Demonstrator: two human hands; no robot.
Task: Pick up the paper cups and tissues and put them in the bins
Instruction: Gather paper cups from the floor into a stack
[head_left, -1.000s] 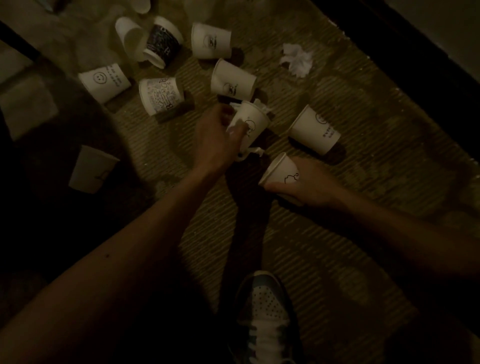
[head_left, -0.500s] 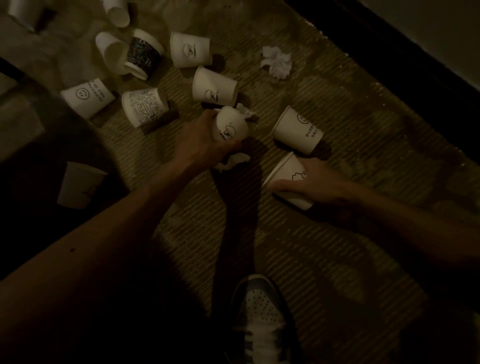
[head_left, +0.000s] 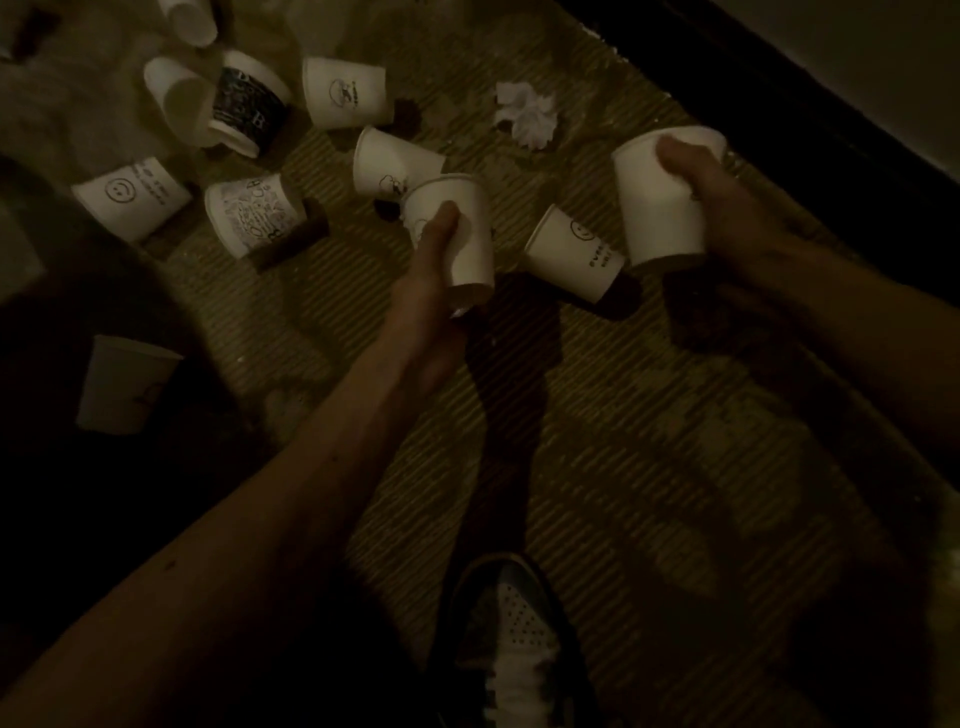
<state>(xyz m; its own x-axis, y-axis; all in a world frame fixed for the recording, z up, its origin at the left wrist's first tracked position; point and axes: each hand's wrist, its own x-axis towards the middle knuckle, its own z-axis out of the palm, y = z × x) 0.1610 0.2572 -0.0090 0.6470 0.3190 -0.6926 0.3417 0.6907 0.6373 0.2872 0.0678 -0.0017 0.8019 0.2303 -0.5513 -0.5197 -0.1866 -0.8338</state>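
- The left hand (head_left: 431, 280) has a white paper cup (head_left: 467, 244) in its grip. The thumb lies across the cup's side and the other fingers are curled behind it, out of sight.
- This cup is lifted off the mat (head_left: 649, 441), with its wide end pointing away from the person.
- The right hand (head_left: 727, 208) grips a second, plain cup (head_left: 660, 213), held clear of the floor. The thumb is pressed on its wall near the wide end and the fingers wrap round the far side.
- Between the two hands a smiley-printed cup (head_left: 569, 254) lies on its side on the mat.
- Just behind the left hand's cup lies another cup on its side (head_left: 387, 158), and farther back stands a logo cup (head_left: 345, 93).
- A crumpled tissue (head_left: 527, 111) sits on the mat beyond the hands, near the dark border (head_left: 779, 130).
- To the left lie a doodle-covered cup (head_left: 252, 213), a second smiley cup (head_left: 132, 195), a black-printed cup (head_left: 249, 104) and a plain cup (head_left: 176, 93) that touches it.
- One more cup (head_left: 124, 384) sits in deep shadow at the far left.
- A sneaker (head_left: 514, 639) is planted on the mat below the arms.
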